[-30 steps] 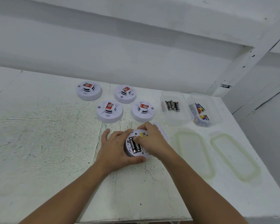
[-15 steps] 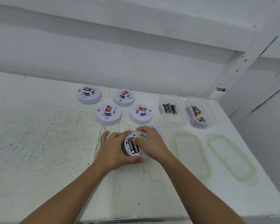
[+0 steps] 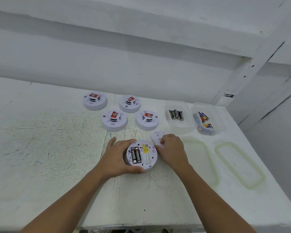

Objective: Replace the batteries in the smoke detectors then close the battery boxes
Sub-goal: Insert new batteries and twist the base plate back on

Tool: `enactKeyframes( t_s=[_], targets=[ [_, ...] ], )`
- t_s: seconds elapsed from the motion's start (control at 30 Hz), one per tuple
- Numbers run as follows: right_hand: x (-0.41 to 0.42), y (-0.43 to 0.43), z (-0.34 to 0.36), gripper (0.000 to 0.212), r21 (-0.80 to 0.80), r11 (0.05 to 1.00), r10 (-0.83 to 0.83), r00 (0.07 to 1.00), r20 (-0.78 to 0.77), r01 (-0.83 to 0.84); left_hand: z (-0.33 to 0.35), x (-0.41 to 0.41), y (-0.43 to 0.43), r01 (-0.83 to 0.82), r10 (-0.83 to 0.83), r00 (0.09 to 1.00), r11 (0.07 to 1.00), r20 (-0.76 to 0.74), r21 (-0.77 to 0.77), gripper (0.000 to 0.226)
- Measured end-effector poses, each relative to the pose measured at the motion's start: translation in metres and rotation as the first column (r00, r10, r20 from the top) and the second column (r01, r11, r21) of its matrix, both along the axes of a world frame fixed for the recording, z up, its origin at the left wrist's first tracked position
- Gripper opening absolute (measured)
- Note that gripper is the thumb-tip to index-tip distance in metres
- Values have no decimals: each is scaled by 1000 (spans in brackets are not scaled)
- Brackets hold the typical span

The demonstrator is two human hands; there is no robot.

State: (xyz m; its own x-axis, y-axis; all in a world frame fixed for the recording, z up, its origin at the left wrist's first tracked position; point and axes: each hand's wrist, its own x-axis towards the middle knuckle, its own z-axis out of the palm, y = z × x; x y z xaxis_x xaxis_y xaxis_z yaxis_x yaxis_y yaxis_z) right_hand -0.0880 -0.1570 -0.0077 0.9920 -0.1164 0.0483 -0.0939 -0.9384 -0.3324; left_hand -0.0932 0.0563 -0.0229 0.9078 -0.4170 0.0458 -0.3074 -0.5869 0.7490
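A white smoke detector (image 3: 147, 156) lies upside down on the table, its battery bay uncovered with two black batteries (image 3: 135, 155) seated in it. My left hand (image 3: 116, 157) wraps around its left and near side. My right hand (image 3: 172, 148) rests just right of it, fingers curled over the loose white battery cover (image 3: 155, 136) lying on the table. Several other detectors stand face up behind, among them a near left one (image 3: 114, 120), a near right one (image 3: 147, 120) and a far left one (image 3: 95, 100).
A clear box (image 3: 180, 127) with several black batteries (image 3: 175, 114) stands at the back right. Beside it is a second clear box (image 3: 218, 120) of mixed coloured batteries. Two clear lids (image 3: 202, 158) (image 3: 240, 163) lie flat in front of them. A wall runs behind the table.
My right hand has left the battery bay and moved right onto the loose cover. The two batteries now show fully. My left hand still holds the detector.
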Motion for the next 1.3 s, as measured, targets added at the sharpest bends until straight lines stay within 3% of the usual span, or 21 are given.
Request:
enactKeyframes(
  t_s=[0.13, 0.27, 0.33, 0.43, 0.53, 0.7, 0.87, 1.1, 1.3],
  targets=[
    [3, 1, 0, 24, 89, 995, -52, 998, -26, 54, -1, 0, 1, 13, -13, 1000, 1000, -19, -2, 104],
    [2, -2, 13, 20, 322, 935, -116, 986, -121, 149, -1, 1, 2, 37, -37, 999, 999, -34, 5, 109],
    [1, -7, 17, 17, 466, 865, -122, 978, -169, 188, 0, 2, 3, 59, -58, 998, 998, -28, 9, 112],
    [0, -14, 21, 15, 695, 679, -108, 968, -225, 237, 1, 2, 3, 65, -65, 998, 998, -17, 17, 112],
    [-2, -14, 30, 14, 782, 583, -46, 970, -238, 219, 0, 3, 3, 62, -62, 998, 998, -11, 24, 111],
    [-13, 1, 48, 14, 705, 707, 148, 966, -212, 47, 2, 2, 2, 59, -59, 998, 998, -3, 31, 108],
    [-24, 19, 55, 17, 462, 855, 346, 923, -167, -237, 4, 1, 1, 52, -52, 998, 999, -25, -2, 102],
    [-23, 26, 49, 21, 247, 876, 459, 873, -166, -414, 2, 0, 2, 37, -37, 999, 997, -5, -62, 95],
    [-24, 27, 44, 19, 210, 864, 491, 858, -149, -458, -1, 1, 4, 3, -3, 1000, 994, 8, -111, 102]
  ],
)
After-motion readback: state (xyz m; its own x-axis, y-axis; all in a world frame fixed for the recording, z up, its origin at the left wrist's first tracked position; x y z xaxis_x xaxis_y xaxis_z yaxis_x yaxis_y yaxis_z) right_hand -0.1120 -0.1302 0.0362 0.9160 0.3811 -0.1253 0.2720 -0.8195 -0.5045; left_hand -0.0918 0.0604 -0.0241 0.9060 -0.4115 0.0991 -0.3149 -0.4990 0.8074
